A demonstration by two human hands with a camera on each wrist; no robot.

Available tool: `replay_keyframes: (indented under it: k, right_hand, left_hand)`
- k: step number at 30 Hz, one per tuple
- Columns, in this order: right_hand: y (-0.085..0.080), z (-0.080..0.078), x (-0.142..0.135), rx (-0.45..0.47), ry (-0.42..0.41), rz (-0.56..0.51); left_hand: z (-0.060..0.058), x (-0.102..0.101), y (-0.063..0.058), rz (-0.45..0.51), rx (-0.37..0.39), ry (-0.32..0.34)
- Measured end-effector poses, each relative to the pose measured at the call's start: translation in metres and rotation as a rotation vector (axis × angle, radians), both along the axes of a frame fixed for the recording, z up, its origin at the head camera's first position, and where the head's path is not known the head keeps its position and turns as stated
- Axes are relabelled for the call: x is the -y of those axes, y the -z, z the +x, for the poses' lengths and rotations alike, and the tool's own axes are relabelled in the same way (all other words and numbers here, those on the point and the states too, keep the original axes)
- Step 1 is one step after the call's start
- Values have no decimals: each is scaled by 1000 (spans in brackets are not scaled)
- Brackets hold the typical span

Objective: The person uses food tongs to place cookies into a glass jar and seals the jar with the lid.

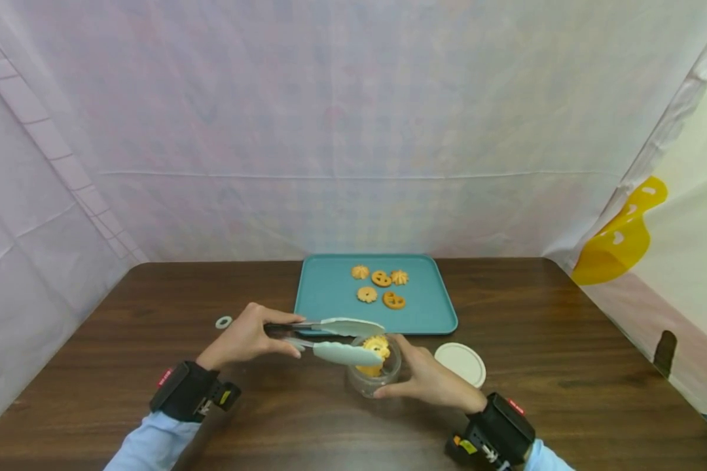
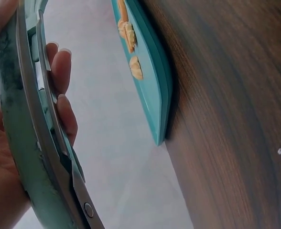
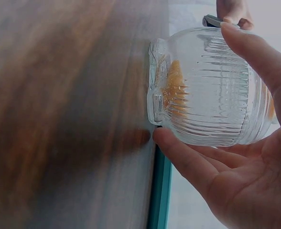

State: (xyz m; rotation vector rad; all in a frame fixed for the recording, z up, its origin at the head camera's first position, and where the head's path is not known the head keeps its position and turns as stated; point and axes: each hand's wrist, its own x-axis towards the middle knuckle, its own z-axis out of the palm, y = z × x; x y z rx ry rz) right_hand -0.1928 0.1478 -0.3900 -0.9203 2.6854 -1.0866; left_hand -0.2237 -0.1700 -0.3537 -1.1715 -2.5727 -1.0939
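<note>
My left hand [image 1: 249, 337] holds a pair of tongs [image 1: 347, 354] with pale green tips, thumb and fingers on opposite arms. The tips are spread over the mouth of a ribbed glass jar [image 1: 365, 387], and a yellow cookie [image 1: 376, 345] shows between them at the rim. My right hand [image 1: 423, 378] grips the jar round its side, thumb and fingers apart. In the right wrist view the jar stands on the table, with a golden cookie [image 3: 175, 90] at its bottom. The left wrist view shows the tong arms [image 2: 35, 119] against the palm.
A teal tray [image 1: 324, 304] behind the jar bears several cookies, among them a pretzel-shaped one [image 1: 394, 300] and a flower-shaped one [image 1: 366, 294]. A round white lid [image 1: 461, 364] lies right of the jar. A small white ring [image 1: 224, 322] lies beside my left hand.
</note>
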Motion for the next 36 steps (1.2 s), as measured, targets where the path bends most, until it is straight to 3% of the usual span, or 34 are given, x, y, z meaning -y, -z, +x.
replay_keyframes:
  k: [20,31,36]
  right_hand:
    - [-2,1,0,31,20,21]
    - [1,2,0,-29,-24,-11]
    - [1,2,0,-29,-30,-28]
  left_hand:
    - [-2,1,1,-70,100,-12]
    - [3,1,-9,-88,181,8]
    - [3,2,-9,-93,182,12]
